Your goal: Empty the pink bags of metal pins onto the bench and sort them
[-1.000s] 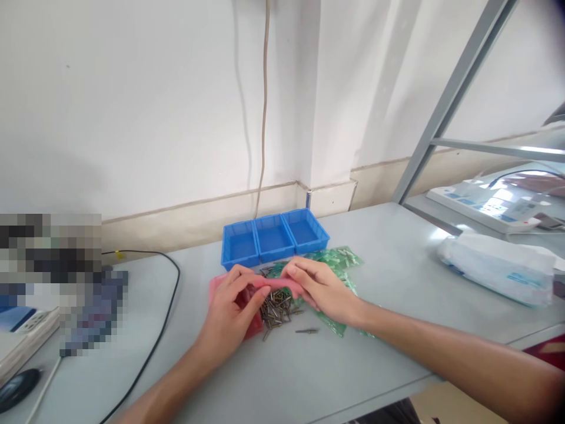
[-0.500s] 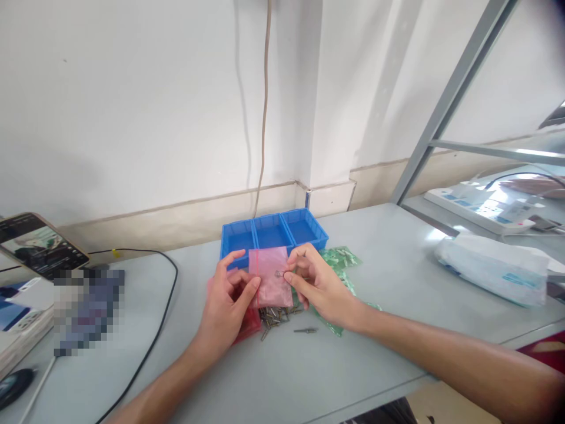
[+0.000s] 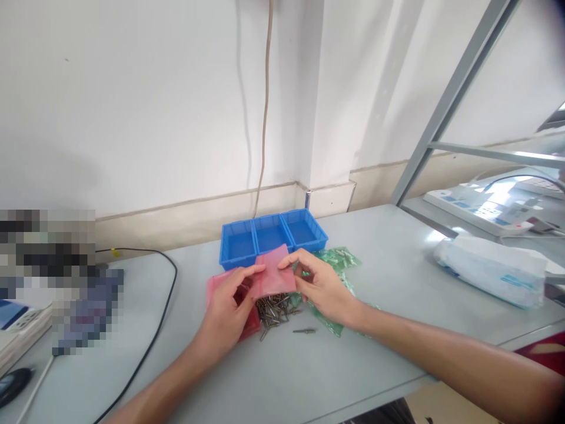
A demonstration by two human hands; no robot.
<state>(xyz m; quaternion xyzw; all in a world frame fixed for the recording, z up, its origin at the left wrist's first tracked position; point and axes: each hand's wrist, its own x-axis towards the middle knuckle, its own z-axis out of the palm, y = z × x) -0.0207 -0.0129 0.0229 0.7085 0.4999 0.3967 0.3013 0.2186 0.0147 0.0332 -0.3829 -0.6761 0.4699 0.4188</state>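
A small pink zip bag [image 3: 274, 279] is stretched between my two hands above the table. My left hand [image 3: 232, 300] pinches its left edge between thumb and fingers. At the other side my right hand [image 3: 320, 287] grips the bag's right edge, fingers curled. Below it lies a pile of small metal pins or screws [image 3: 272, 312], partly hidden by the bag. One longer metal piece [image 3: 304, 331] lies apart in front of the pile. Another red-pink bag [image 3: 251, 324] sits under my left hand. Green plastic bags [image 3: 338, 258] with small parts lie beside my right hand.
A blue tray [image 3: 238, 259] with three compartments stands behind my hands. On the left, a black cable [image 3: 163, 321] crosses the table [image 3: 247, 383] near a mouse [image 3: 15, 386]. A white soft pack [image 3: 492, 271] lies at the right by a metal frame [image 3: 419, 150].
The pink bag has tilted from nearly upright to a flatter angle, showing more of the metal pile. My left index finger has come down onto the bag.
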